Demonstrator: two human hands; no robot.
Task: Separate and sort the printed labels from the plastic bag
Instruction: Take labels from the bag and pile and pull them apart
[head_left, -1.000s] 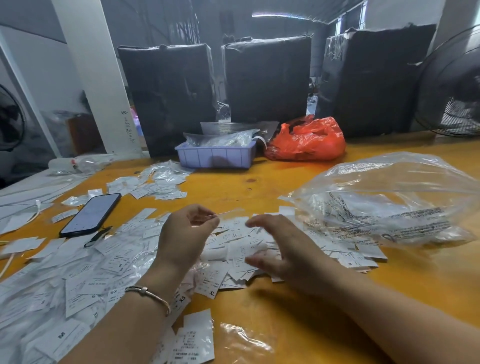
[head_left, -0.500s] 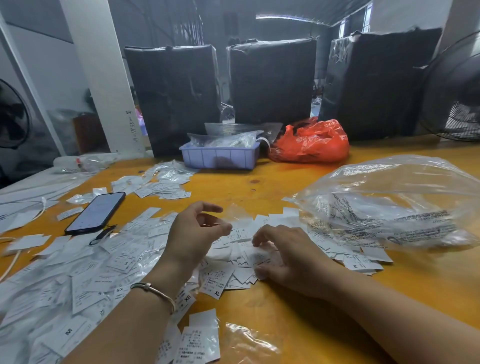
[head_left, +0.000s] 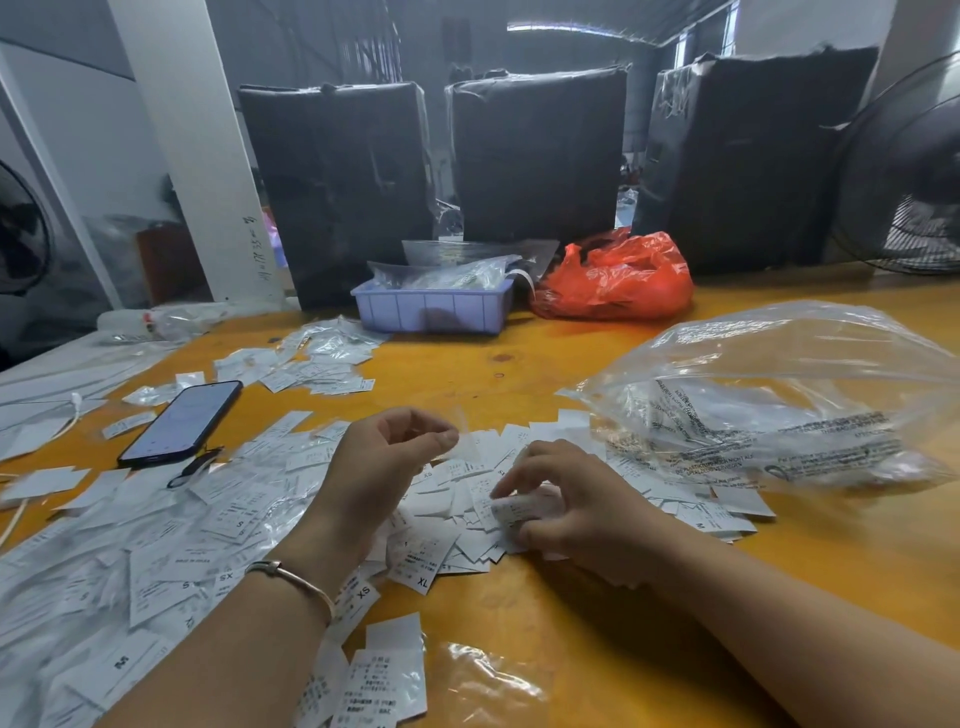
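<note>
White printed size labels (head_left: 197, 525) lie scattered in a wide heap over the yellow table (head_left: 571, 623). A large clear plastic bag (head_left: 769, 395) with black print lies at the right, its mouth toward the heap. My left hand (head_left: 379, 467) hovers above the labels, thumb and forefinger pinching a small clear plastic sleeve (head_left: 460, 423). My right hand (head_left: 566, 499) is down on the pile beside the bag, its fingers curled round a small label (head_left: 511, 506). Another loose batch of labels (head_left: 311, 361) sits farther back.
A black phone (head_left: 182, 423) lies left of the heap. A lilac tray (head_left: 431, 309) with clear bags and an orange plastic bag (head_left: 613, 283) stand at the back, before three black wrapped bales. A fan (head_left: 904, 182) is at the right edge. Crumpled clear film (head_left: 488, 680) lies near me.
My right hand dropped from above the pile onto the labels and closed on one. My left hand stayed raised, still pinching the clear sleeve.
</note>
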